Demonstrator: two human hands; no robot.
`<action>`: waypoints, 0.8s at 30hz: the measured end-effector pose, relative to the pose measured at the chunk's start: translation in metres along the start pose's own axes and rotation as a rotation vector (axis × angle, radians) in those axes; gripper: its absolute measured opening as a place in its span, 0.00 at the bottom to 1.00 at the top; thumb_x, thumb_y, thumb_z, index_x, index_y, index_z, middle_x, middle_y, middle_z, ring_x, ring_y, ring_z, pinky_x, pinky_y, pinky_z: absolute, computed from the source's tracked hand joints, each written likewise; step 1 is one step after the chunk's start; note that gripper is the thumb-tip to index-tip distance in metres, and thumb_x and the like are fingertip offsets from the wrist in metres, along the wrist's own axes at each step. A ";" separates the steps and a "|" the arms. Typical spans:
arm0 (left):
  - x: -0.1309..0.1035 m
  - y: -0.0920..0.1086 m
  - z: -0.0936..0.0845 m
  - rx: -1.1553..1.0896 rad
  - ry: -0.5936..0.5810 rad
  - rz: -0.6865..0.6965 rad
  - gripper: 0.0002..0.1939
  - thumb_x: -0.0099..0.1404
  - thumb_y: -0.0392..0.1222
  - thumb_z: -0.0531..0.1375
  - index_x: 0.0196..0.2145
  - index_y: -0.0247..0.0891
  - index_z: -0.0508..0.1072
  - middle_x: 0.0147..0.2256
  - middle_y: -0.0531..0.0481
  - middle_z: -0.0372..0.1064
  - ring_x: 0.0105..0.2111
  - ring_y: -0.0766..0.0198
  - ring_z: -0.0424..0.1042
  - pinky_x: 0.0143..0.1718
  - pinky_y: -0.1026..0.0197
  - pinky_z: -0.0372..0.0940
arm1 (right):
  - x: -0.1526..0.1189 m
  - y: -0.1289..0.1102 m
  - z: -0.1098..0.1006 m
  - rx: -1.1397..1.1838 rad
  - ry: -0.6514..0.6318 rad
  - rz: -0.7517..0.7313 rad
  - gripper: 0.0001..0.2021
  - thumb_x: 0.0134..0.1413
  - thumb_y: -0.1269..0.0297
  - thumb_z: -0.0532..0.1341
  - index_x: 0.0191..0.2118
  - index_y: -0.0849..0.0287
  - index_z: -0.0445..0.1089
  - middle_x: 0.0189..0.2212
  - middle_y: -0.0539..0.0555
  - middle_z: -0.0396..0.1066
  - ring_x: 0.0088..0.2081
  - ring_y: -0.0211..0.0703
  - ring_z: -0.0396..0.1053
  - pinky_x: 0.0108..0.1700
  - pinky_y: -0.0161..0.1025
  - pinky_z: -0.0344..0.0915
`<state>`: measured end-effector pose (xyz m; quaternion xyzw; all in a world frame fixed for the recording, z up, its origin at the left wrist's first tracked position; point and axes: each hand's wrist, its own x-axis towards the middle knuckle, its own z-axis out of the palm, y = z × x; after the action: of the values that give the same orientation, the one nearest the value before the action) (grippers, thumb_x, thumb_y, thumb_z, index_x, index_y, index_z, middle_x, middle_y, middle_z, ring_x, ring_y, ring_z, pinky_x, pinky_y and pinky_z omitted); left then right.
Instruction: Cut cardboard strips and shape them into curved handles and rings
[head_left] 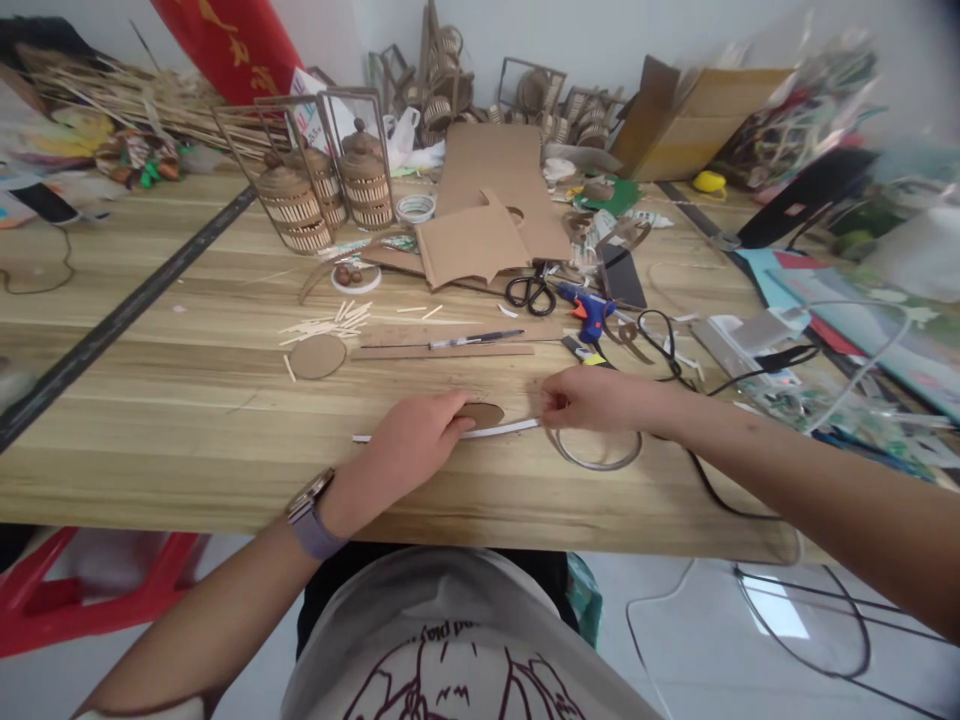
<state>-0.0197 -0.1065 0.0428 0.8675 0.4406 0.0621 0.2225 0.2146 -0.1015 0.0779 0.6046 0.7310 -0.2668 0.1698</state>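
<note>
My left hand (pixel 420 440) pinches a cardboard disc (pixel 486 413) against a thin white strip (pixel 501 430) near the table's front edge. The strip runs from left of that hand across to my right hand (pixel 566 398), whose closed fingers grip it. Beside my right hand, a coiled part of a strip (pixel 600 466) lies on the table. A second cardboard disc (pixel 318 356) rests farther back at the left, next to scattered small sticks (pixel 337 319). A pen (pixel 476 340) lies on a flat cardboard strip (pixel 450 351) behind my hands.
Black scissors (pixel 531 290) and a blue glue gun (pixel 591 312) lie behind my right hand, with black cables to their right. Small bamboo lanterns (pixel 292 205), cardboard sheets (pixel 472 240) and an open box (pixel 690 115) stand or lie toward the back of the table (pixel 187 450).
</note>
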 end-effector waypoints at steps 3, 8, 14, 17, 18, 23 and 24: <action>-0.002 -0.001 -0.001 -0.007 0.014 -0.001 0.09 0.71 0.39 0.55 0.46 0.38 0.72 0.42 0.44 0.77 0.42 0.52 0.76 0.41 0.56 0.67 | -0.001 -0.002 -0.003 -0.011 -0.005 0.008 0.05 0.51 0.64 0.59 0.27 0.57 0.68 0.25 0.50 0.70 0.29 0.40 0.66 0.29 0.34 0.57; -0.003 -0.001 0.003 -0.005 -0.020 -0.003 0.12 0.72 0.39 0.54 0.50 0.38 0.71 0.44 0.43 0.77 0.44 0.51 0.76 0.43 0.54 0.67 | -0.003 -0.004 -0.005 0.003 0.000 -0.001 0.06 0.51 0.64 0.58 0.26 0.57 0.67 0.25 0.50 0.71 0.29 0.40 0.67 0.30 0.35 0.57; -0.001 0.002 0.006 0.071 -0.062 -0.005 0.10 0.72 0.39 0.52 0.46 0.37 0.71 0.42 0.42 0.77 0.42 0.50 0.77 0.41 0.55 0.67 | -0.009 -0.007 -0.016 0.096 0.004 -0.003 0.07 0.50 0.61 0.59 0.25 0.56 0.66 0.22 0.48 0.66 0.26 0.38 0.63 0.28 0.35 0.56; -0.001 0.004 0.007 0.092 -0.058 0.014 0.09 0.72 0.39 0.52 0.44 0.37 0.70 0.40 0.41 0.77 0.41 0.49 0.77 0.40 0.54 0.67 | -0.013 -0.019 -0.028 0.100 0.002 -0.003 0.09 0.50 0.59 0.59 0.24 0.56 0.65 0.19 0.46 0.61 0.24 0.36 0.59 0.26 0.34 0.54; -0.001 0.005 0.007 0.098 -0.055 0.018 0.08 0.72 0.38 0.52 0.44 0.36 0.70 0.40 0.41 0.77 0.40 0.49 0.77 0.39 0.55 0.67 | -0.014 -0.025 -0.032 0.085 0.005 -0.010 0.09 0.50 0.59 0.59 0.23 0.56 0.65 0.19 0.46 0.60 0.23 0.35 0.58 0.25 0.34 0.53; -0.001 0.009 0.007 0.148 -0.051 0.023 0.08 0.71 0.37 0.52 0.45 0.37 0.69 0.36 0.42 0.77 0.38 0.51 0.78 0.35 0.57 0.66 | -0.012 -0.067 -0.047 -0.135 -0.005 -0.046 0.07 0.51 0.64 0.60 0.25 0.58 0.70 0.23 0.50 0.69 0.26 0.38 0.64 0.27 0.35 0.56; -0.001 0.009 0.007 0.154 -0.053 0.020 0.08 0.71 0.37 0.52 0.45 0.37 0.69 0.36 0.42 0.77 0.38 0.51 0.78 0.35 0.57 0.66 | -0.010 -0.075 -0.048 -0.204 -0.011 -0.036 0.06 0.50 0.64 0.61 0.26 0.58 0.71 0.25 0.52 0.71 0.28 0.40 0.66 0.28 0.36 0.56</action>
<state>-0.0115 -0.1149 0.0408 0.8878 0.4292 0.0072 0.1659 0.1469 -0.0902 0.1362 0.5693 0.7643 -0.1972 0.2297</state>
